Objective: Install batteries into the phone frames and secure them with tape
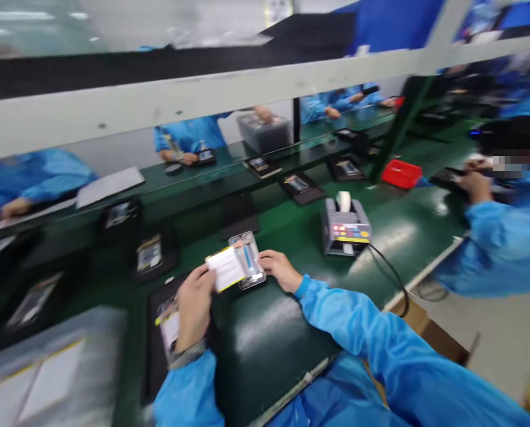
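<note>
My left hand (pixel 196 302) is closed on a flat white battery (pixel 226 270) with yellow edges. The battery is held over the left side of an open phone housing (pixel 255 274), hiding part of it; I cannot tell whether the two touch. At the housing's right edge, the fingers of my right hand (pixel 283 270) grip it. A blue strip shows inside the housing. Below my left wrist, a black mat (pixel 156 362) carries another phone part (pixel 171 329), partly covered by the hand.
Front left, a blurred grey sheet (pixel 100 350) bears two white batteries (pixel 54 376). A tape dispenser (pixel 347 228) stands to the right, its cable (pixel 396 273) crossing the bench edge. Behind it is a red tray (pixel 402 174). A co-worker's sleeve (pixel 482 249) is at right; a white beam (pixel 203 95) spans above.
</note>
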Motion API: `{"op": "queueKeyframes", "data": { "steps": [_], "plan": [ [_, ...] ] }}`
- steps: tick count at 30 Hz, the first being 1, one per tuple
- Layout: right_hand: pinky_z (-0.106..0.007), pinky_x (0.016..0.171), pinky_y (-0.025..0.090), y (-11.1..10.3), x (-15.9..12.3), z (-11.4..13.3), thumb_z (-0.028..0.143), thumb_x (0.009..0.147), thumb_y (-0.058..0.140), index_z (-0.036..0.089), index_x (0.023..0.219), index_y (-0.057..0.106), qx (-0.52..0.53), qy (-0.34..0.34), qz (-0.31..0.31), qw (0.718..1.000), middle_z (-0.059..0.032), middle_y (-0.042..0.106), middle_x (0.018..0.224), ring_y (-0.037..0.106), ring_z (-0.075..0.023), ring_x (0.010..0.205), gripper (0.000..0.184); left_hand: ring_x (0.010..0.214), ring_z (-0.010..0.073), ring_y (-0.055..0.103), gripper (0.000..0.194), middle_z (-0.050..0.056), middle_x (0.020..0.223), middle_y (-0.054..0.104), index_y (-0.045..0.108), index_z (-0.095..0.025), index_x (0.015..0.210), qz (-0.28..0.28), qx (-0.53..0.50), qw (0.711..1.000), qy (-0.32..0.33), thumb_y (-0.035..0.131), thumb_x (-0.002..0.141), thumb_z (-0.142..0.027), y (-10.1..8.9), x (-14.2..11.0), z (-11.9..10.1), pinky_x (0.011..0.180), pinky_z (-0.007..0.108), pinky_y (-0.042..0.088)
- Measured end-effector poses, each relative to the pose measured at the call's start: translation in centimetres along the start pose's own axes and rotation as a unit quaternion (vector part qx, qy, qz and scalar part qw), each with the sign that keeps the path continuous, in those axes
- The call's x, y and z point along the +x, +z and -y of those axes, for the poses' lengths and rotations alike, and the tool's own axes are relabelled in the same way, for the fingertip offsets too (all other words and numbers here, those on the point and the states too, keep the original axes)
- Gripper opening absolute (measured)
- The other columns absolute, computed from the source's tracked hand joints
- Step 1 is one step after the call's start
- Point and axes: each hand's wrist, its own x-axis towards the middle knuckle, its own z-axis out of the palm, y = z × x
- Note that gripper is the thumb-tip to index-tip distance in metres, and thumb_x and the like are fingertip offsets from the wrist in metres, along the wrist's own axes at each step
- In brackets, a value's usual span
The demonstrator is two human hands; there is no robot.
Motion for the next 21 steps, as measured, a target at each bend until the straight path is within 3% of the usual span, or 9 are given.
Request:
{"op": "queueKeyframes", "data": {
  "steps": [2, 4, 9, 12, 16, 21],
  "plan": [
    [-0.025, 0.061, 0.049, -0.3, -0.1, -0.7, 0.033, 0.064, 0.082, 0.018, 0.089, 0.065, -0.001, 0.011, 0.018, 1.0, -0.0001, 0.069, 0.074, 0.062, -0.0145, 0.064, 0.035, 0.052, 0.0104, 0.051, 0.052, 0.001, 0.069, 0.067, 0.069, -0.01, 0.106, -0.014, -0.016, 0.999, -0.03, 0.081, 0.073, -0.049, -1.2, -0.7, 1.6, 0.048, 0.021, 0.04],
    [-0.027, 0.063, 0.05, -0.3, -0.3, -1.1, 0.038, 0.061, 0.086, 0.017, 0.09, 0.066, -0.002, 0.012, 0.031, 0.999, -0.0017, 0.071, 0.076, 0.064, -0.0157, 0.066, 0.041, 0.046, 0.0085, 0.044, 0.051, -0.002, 0.061, 0.064, 0.068, -0.011, 0.106, -0.006, -0.029, 0.998, -0.052, 0.08, 0.071, -0.046, -1.1, -0.9, 2.7, 0.045, 0.019, 0.033],
    [-0.028, 0.065, 0.05, -0.1, -1.2, -1.4, 0.044, 0.063, 0.09, 0.017, 0.094, 0.068, -0.022, 0.011, 0.059, 0.998, -0.0024, 0.071, 0.075, 0.064, -0.0168, 0.067, 0.047, 0.043, 0.0085, 0.042, 0.046, -0.001, 0.06, 0.063, 0.065, -0.012, 0.103, 0.002, -0.03, 0.996, -0.082, 0.077, 0.072, -0.045, 0.0, -1.1, 3.7, 0.045, 0.021, 0.035],
    [-0.028, 0.066, 0.049, -0.1, -1.5, -1.4, 0.046, 0.065, 0.09, 0.017, 0.095, 0.068, -0.034, 0.011, 0.066, 0.997, -0.0023, 0.072, 0.075, 0.063, -0.0161, 0.066, 0.047, 0.047, 0.01, 0.048, 0.045, 0.003, 0.071, 0.069, 0.067, -0.012, 0.105, 0.0, -0.012, 0.996, -0.084, 0.076, 0.075, -0.044, 0.0, -1.4, 4.1, 0.045, 0.022, 0.039],
    [-0.03, 0.071, 0.051, -0.2, -1.6, -1.5, 0.049, 0.068, 0.089, 0.018, 0.097, 0.067, -0.035, 0.009, 0.077, 0.996, -0.0028, 0.073, 0.077, 0.065, -0.0178, 0.069, 0.048, 0.062, 0.0138, 0.06, 0.041, 0.006, 0.087, 0.07, 0.072, -0.014, 0.108, -0.027, 0.055, 0.997, -0.055, 0.075, 0.079, -0.042, 0.1, -1.8, 4.7, 0.049, 0.023, 0.046],
    [-0.033, 0.076, 0.053, -0.1, -2.0, -1.3, 0.052, 0.069, 0.089, 0.02, 0.1, 0.066, -0.034, 0.012, 0.084, 0.996, -0.0027, 0.074, 0.08, 0.068, -0.0197, 0.072, 0.05, 0.067, 0.0115, 0.059, 0.024, 0.002, 0.085, 0.064, 0.074, -0.017, 0.094, -0.1, 0.151, 0.983, 0.033, 0.078, 0.08, -0.037, 0.5, -2.3, 4.8, 0.059, 0.022, 0.05]
  ]
}}
